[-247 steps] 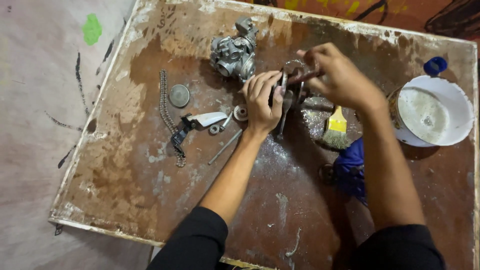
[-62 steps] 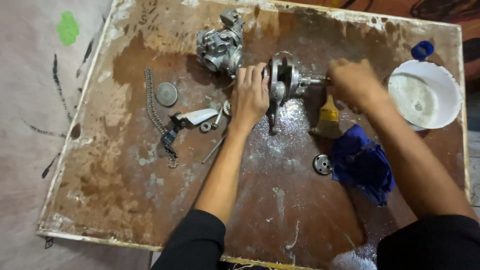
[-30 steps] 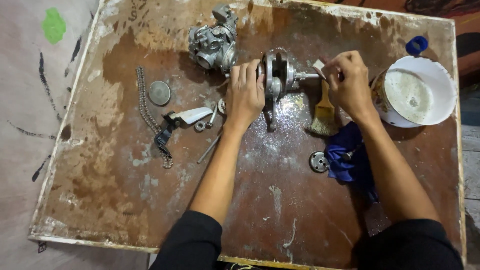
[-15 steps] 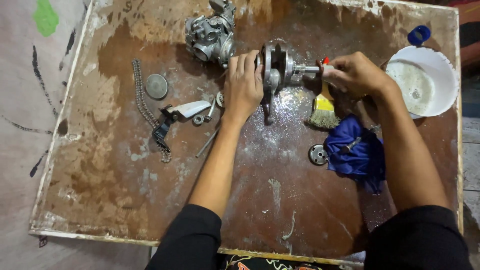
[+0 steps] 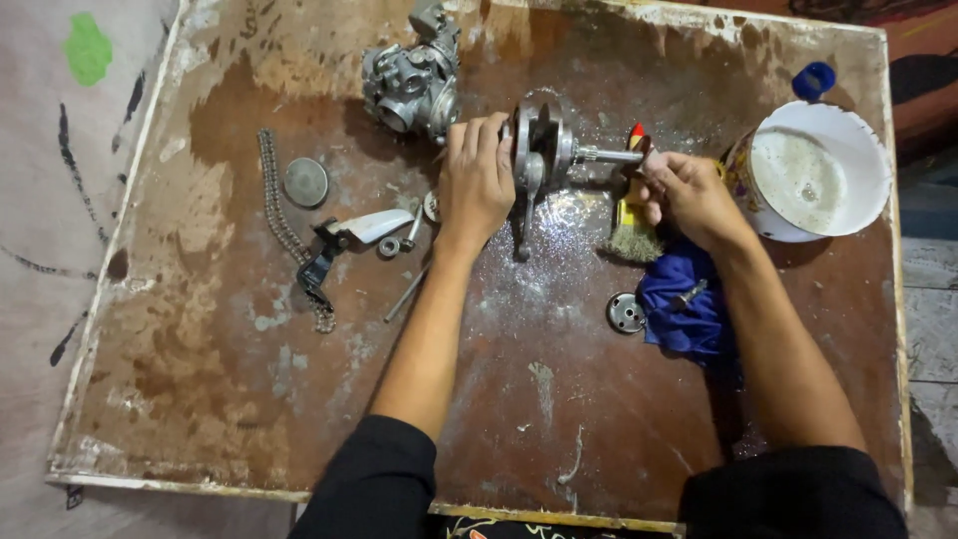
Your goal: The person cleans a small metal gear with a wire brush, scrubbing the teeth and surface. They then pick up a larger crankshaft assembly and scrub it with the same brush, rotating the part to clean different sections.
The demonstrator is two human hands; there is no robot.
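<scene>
A metal crankshaft (image 5: 544,150) with its connecting rod pointing toward me lies at the far middle of a stained wooden board (image 5: 249,379). My left hand (image 5: 477,185) grips its left side, fingers over the web. My right hand (image 5: 689,195) is closed at the end of the shaft that sticks out to the right, pinching a small red-tipped tool (image 5: 636,133) against it. A yellow-handled paintbrush (image 5: 629,235) lies on the board just under that hand.
A grey carburetor (image 5: 411,80) stands behind my left hand. To the left lie a chain (image 5: 274,210), a round disc (image 5: 305,182), a silver lever (image 5: 349,235), small rings and a thin rod (image 5: 404,294). A blue cloth (image 5: 679,309), a round part (image 5: 626,312), a white bucket (image 5: 868,140) and a blue cap (image 5: 814,80) sit to the right.
My right hand has slid a little toward me along the shaft end with the red-tipped tool. The left hand keeps its grip on the crankshaft, and the view has shifted slightly.
</scene>
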